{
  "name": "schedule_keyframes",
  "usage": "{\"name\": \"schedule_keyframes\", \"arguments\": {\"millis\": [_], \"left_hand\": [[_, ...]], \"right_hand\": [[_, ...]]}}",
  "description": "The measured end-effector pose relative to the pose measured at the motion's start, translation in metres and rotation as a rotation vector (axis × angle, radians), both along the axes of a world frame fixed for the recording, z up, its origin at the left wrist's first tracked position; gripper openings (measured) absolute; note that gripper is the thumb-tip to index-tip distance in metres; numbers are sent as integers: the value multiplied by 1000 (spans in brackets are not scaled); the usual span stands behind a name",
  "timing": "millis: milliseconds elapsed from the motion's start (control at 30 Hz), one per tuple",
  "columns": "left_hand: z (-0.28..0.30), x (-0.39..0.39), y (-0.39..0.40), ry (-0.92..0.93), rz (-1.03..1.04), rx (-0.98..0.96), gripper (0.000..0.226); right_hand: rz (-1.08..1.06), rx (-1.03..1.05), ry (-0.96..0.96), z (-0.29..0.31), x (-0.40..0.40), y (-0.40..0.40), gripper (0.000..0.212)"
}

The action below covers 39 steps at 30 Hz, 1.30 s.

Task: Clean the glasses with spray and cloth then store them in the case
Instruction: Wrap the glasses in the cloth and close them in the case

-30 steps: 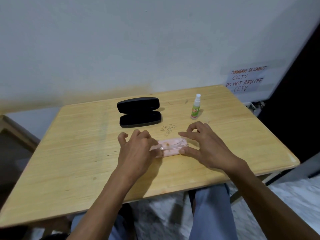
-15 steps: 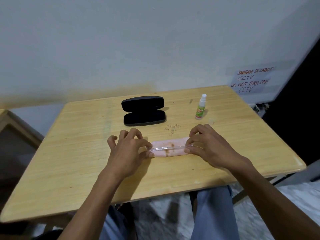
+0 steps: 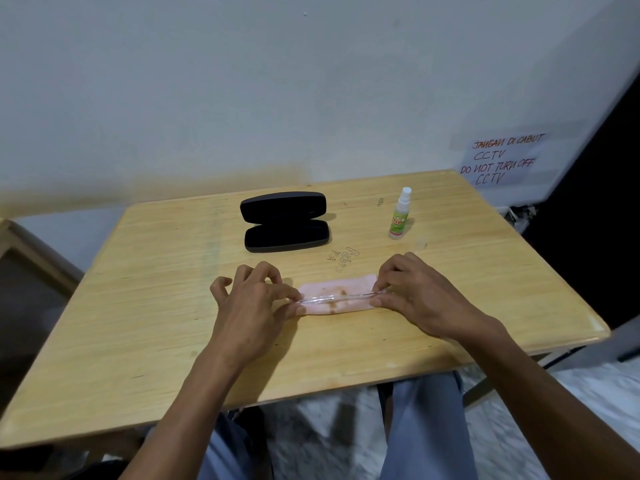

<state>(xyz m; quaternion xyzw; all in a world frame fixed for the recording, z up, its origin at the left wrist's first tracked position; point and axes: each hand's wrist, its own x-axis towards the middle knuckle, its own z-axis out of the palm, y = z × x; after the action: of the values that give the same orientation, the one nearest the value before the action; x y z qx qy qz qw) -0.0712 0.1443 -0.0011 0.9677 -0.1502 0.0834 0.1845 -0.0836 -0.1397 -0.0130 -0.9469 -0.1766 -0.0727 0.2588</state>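
On smooth wood (image 3: 138,323), soft pink cloth (image 3: 337,299).

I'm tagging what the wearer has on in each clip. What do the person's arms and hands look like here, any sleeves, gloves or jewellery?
Both forearms are bare up to the frame edge, no sleeve in view. The left hand and right hand wear no gloves, and no rings, watch or bracelet show. Below the table edge, the legs are in light blue trousers.
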Motion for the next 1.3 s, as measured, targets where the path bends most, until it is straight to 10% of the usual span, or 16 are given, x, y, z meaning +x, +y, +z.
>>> {"name": "schedule_keyframes", "arguments": {"millis": [1300], "left_hand": [[-7,6,25,-45,29,8,22]], "right_hand": [[35,85,-79,-18,16,24,21]]}}
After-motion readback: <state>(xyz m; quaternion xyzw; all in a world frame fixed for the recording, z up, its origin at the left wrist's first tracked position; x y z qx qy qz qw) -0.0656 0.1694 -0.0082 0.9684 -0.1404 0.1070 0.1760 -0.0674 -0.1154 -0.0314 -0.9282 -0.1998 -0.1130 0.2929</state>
